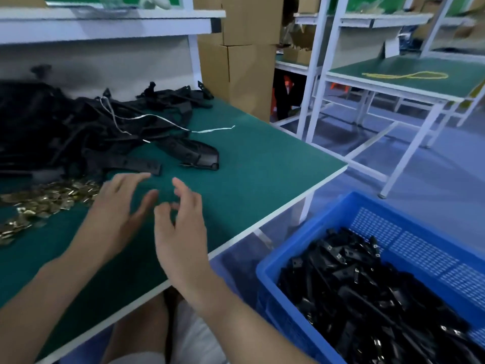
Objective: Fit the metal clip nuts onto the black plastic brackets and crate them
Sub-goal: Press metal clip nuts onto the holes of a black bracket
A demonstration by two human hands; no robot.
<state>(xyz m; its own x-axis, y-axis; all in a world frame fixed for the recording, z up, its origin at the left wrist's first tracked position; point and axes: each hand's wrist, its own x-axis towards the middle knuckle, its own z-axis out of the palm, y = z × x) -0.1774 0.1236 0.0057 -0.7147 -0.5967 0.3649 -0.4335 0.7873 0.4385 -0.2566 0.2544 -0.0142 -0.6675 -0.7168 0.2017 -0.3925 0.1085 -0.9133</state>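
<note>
Brackets [147, 164] just beyond empty left fingers [136, 179]

I'm seeing brass-coloured clip nuts [49, 199] lying in a loose heap at the bench's left edge, w/ black plastic brackets [86, 132] piling up behind them; more brackets are sitting jumbled in the blue crate [296, 248], lower right.

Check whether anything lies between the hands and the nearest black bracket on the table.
Nothing visible does. Both the left hand and right hand hover empty over bare green table, and the nearest bracket lies just beyond the fingertips.
</note>
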